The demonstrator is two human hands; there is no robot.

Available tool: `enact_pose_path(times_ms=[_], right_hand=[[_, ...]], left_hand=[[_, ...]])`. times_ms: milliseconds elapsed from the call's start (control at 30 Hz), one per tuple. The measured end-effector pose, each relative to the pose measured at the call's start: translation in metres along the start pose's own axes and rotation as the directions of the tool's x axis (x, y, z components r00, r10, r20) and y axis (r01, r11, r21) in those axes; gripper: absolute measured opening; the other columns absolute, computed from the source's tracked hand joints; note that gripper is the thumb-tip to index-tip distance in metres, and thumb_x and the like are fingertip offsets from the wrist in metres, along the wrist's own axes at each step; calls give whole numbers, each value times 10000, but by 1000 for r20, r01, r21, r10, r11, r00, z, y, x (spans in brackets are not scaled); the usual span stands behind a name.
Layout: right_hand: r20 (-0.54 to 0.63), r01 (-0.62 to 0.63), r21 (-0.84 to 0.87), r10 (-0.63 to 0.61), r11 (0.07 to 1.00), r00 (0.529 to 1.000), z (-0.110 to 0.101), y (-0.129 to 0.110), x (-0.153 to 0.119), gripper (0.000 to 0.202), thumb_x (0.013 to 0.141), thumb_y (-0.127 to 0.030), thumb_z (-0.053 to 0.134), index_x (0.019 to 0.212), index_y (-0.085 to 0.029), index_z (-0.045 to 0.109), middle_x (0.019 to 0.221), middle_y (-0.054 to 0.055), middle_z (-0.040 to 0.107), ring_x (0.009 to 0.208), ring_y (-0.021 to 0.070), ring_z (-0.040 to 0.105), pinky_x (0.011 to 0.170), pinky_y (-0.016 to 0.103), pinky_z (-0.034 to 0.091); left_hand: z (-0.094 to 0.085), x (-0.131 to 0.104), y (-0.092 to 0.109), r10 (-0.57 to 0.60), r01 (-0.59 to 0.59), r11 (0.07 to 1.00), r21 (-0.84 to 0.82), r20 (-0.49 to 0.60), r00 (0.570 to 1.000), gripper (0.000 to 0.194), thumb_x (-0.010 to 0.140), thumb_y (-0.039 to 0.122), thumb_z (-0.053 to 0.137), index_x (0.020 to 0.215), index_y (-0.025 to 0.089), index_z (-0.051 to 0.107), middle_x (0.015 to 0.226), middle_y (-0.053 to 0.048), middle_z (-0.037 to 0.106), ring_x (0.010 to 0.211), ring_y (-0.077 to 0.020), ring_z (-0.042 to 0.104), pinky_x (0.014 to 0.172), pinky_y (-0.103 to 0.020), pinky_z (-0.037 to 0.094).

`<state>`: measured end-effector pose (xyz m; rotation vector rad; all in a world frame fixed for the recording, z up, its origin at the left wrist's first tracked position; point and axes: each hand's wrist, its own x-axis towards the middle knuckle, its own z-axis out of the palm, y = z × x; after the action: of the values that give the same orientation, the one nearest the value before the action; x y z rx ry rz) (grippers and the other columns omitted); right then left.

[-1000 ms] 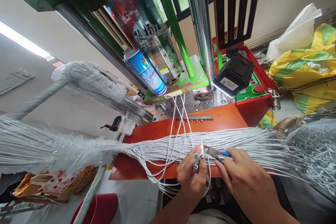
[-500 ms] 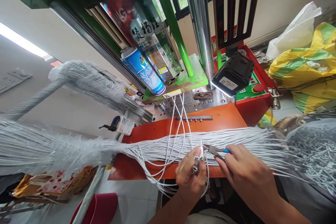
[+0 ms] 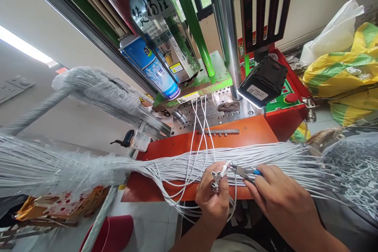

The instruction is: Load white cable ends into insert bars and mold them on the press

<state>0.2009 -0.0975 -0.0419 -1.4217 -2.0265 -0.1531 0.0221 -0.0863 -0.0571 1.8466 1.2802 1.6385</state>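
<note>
My left hand (image 3: 213, 197) is closed on a small white moulded part with metal connectors (image 3: 216, 181), above the near edge of the orange board. White cable trails below its fingers. Blue-handled pliers (image 3: 243, 172) are gripped in my right hand (image 3: 283, 199), their jaws pointing left and meeting the tip of the white part. Behind both hands a thick bundle of white cables (image 3: 177, 163) lies across the orange board (image 3: 251, 134). Several cables (image 3: 203, 126) run up from the bundle to the green machine plate (image 3: 218, 76).
A blue spray can (image 3: 150, 67) leans by the machine. A black lamp (image 3: 262, 82) stands before the red control box (image 3: 285, 118). At right are yellow-green bags (image 3: 339, 71) and a heap of white scraps (image 3: 354, 169). A flat metal bar (image 3: 220, 132) lies on the board.
The green machine plate with the can has moved lower and left in view. My left hand has turned the white part, so its metal connectors now face up. The pliers stay at its tip.
</note>
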Motion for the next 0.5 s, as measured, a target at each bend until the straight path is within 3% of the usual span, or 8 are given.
enact_pose_path(times_ms=[500], right_hand=[[18, -22, 10, 22, 1000, 1000, 1, -5, 0, 344, 1070, -307, 457, 756, -212, 559, 838, 46, 571, 768, 211, 508, 696, 353, 310]], left_hand=[[-4, -1, -5, 158, -160, 981, 112, 27, 987, 410, 903, -6, 606, 1248, 200, 690, 1187, -96, 736, 1099, -253, 712, 961, -423, 608]])
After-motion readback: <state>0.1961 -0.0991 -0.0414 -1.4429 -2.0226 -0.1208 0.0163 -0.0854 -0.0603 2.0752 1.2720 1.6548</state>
